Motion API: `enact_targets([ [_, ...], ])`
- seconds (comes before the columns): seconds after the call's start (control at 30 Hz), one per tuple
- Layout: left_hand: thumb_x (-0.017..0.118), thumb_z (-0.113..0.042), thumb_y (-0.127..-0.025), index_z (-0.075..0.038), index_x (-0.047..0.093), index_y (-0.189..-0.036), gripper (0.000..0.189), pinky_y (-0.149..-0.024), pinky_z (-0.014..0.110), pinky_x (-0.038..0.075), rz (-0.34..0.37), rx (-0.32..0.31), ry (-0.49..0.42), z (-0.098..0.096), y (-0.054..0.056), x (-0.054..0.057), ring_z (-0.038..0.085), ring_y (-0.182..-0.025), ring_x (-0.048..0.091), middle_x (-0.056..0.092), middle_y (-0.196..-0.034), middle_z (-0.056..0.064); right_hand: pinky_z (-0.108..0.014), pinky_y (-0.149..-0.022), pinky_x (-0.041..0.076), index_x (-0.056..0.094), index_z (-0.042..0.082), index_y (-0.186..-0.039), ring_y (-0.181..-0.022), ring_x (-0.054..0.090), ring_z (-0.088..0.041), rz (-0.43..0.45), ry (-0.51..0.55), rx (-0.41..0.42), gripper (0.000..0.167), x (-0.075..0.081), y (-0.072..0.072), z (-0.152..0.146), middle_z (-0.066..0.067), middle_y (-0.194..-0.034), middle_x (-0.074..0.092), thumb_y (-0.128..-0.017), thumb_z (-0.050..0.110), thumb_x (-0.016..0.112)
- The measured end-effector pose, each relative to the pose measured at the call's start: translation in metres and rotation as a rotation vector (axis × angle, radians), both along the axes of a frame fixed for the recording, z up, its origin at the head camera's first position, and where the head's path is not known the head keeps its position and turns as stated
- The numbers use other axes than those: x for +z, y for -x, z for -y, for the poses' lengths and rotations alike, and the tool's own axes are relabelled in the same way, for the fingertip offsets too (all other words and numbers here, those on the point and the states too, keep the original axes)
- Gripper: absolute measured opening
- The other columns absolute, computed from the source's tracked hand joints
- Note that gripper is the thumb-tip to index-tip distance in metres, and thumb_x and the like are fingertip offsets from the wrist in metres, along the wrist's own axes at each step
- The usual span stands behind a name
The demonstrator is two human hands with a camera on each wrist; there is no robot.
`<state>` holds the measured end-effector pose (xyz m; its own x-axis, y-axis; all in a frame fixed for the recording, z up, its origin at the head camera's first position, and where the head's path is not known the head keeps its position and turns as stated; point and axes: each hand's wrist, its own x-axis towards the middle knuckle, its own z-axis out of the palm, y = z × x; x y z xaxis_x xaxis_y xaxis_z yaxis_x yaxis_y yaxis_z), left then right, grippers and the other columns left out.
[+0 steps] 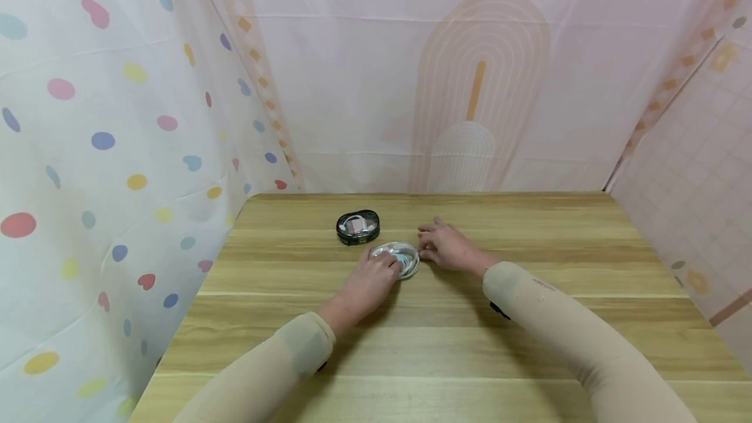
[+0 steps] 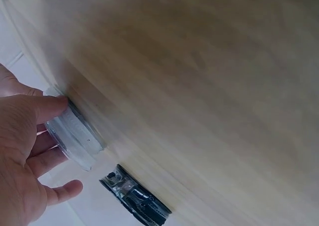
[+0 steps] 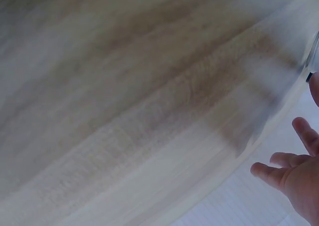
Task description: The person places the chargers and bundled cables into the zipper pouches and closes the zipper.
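A small clear oval zip pouch (image 1: 410, 260) with white trim lies on the wooden table, something pale blue showing inside it. My left hand (image 1: 371, 279) grips the pouch from its left side, the thumb on one side and the fingers over the other in the left wrist view, where the clear case (image 2: 75, 131) appears edge-on. Right beside the pouch's right edge is my right hand (image 1: 448, 245), its fingers spread and loosely bent. The right wrist view shows that hand (image 3: 301, 173) with extended fingers and only a sliver of the pouch at the frame's edge.
Just behind and left of the clear pouch sits a black-trimmed clear pouch (image 1: 358, 227), with a pinkish item and a white cable inside. The wooden table (image 1: 411, 358) reaches back to a patterned curtain (image 1: 352, 96); a dotted curtain (image 1: 117, 227) hangs on the left.
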<state>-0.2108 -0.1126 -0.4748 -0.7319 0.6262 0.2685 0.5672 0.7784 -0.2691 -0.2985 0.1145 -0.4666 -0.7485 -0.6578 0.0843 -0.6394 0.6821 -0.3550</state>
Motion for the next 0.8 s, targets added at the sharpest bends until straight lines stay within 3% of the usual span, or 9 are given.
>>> enact_targets([
  [0.3, 0.073, -0.004, -0.096, -0.012, 0.077, -0.115, 0.021, -0.099, 0.051, 0.060, 0.029, 0.028, -0.020, -0.003, 0.000, 0.000, 0.023, -0.112, 0.073, 0.077, -0.115, 0.006, -0.081, -0.116, 0.034, 0.081, 0.013, -0.102, -0.150, 0.037, -0.064, -0.016, 0.000, 0.000, 0.007, 0.004, -0.003, -0.003, -0.025, -0.156, 0.057, -0.100, 0.017, 0.076],
  [0.53, 0.074, -0.002, -0.094, -0.012, 0.077, -0.113, 0.021, -0.097, 0.049, 0.061, 0.034, 0.027, -0.043, -0.004, -0.001, -0.001, 0.024, -0.110, 0.074, 0.077, -0.115, 0.007, -0.061, -0.126, 0.037, 0.080, 0.006, -0.101, -0.137, 0.062, -0.043, -0.047, 0.027, 0.081, 0.007, 0.003, -0.010, -0.006, -0.024, -0.141, 0.068, -0.097, 0.012, 0.077],
  [0.67, 0.073, -0.005, -0.094, -0.013, 0.076, -0.113, 0.020, -0.096, 0.045, 0.058, -0.006, 0.005, -0.023, -0.002, 0.001, -0.002, 0.023, -0.109, 0.072, 0.077, -0.113, 0.005, -0.047, -0.107, 0.058, 0.079, 0.008, -0.100, -0.111, 0.074, -0.027, -0.012, 0.029, 0.060, 0.006, 0.001, -0.012, -0.004, -0.013, -0.120, 0.077, -0.100, 0.012, 0.075],
  [0.8, 0.072, -0.008, -0.096, -0.015, 0.074, -0.115, 0.021, -0.100, 0.045, 0.056, -0.051, -0.060, 0.002, 0.005, 0.004, -0.002, 0.022, -0.115, 0.070, 0.076, -0.116, 0.002, -0.035, -0.085, 0.060, 0.078, 0.010, -0.096, -0.092, 0.069, -0.014, 0.017, 0.022, 0.041, 0.006, 0.001, -0.011, -0.003, -0.005, -0.104, 0.077, -0.100, 0.012, 0.074],
])
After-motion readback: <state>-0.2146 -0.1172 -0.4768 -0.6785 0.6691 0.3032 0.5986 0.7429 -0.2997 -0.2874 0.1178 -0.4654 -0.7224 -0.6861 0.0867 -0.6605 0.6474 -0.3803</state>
